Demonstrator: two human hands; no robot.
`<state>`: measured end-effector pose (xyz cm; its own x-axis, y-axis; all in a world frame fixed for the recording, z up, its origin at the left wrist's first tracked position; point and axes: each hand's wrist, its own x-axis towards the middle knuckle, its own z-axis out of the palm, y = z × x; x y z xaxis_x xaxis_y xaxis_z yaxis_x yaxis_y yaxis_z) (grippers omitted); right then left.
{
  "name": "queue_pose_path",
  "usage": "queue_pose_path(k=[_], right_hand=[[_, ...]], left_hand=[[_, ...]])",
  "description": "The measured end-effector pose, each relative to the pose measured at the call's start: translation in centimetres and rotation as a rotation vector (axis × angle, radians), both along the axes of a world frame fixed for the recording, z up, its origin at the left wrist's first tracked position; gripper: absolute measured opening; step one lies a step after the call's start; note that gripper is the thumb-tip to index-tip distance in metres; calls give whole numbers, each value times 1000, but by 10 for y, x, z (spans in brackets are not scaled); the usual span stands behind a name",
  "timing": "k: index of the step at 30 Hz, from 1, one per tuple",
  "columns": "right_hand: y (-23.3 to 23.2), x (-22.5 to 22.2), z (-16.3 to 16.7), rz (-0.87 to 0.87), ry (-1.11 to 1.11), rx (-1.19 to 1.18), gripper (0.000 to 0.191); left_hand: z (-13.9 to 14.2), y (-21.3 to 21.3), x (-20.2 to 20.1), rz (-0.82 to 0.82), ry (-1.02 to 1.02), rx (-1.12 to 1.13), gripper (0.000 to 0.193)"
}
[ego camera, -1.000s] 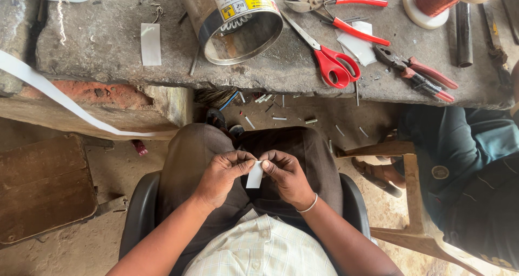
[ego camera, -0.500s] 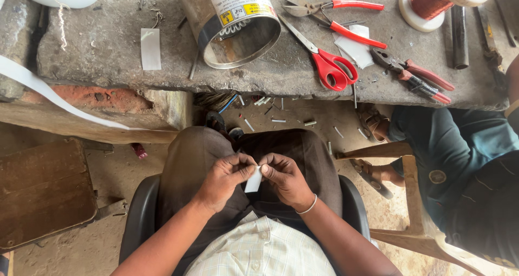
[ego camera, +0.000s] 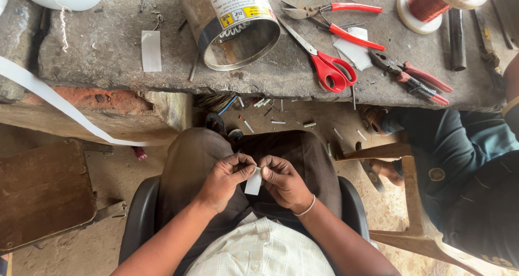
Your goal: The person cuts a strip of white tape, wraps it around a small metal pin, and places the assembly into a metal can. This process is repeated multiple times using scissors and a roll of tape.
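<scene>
Both hands, left hand [ego camera: 224, 180] and right hand [ego camera: 285, 180], pinch one small white strip [ego camera: 253, 182] over the lap, fingertips closed for fine control; red scissors [ego camera: 324, 65] lie on the desk [ego camera: 108, 54].

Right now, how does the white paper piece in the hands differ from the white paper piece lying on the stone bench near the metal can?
The held paper piece is pinched between the left hand and right hand above the lap; the bench paper piece lies flat and untouched on the stone bench. The held one is partly hidden by fingers; the bench one shows whole, as a rectangle. Both are white.
</scene>
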<state>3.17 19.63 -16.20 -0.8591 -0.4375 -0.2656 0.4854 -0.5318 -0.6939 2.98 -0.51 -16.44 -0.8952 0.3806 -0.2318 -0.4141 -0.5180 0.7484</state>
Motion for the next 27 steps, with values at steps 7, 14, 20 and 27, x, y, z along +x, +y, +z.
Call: queue_pose_path(k=[7, 14, 20, 27], right_hand=[[1, 0, 15, 56, 90, 44, 15], [-5, -1, 21, 16, 161, 277, 20], [-4, -1, 26, 51, 252, 432, 19], [-17, 5, 50, -152, 768, 1059, 11]], left_hand=[[5, 1, 3, -59, 54, -56, 6], [30, -5, -1, -24, 341, -530, 6], [57, -5, -2, 92, 491, -795, 13], [73, -6, -4, 176, 786, -1068, 9]])
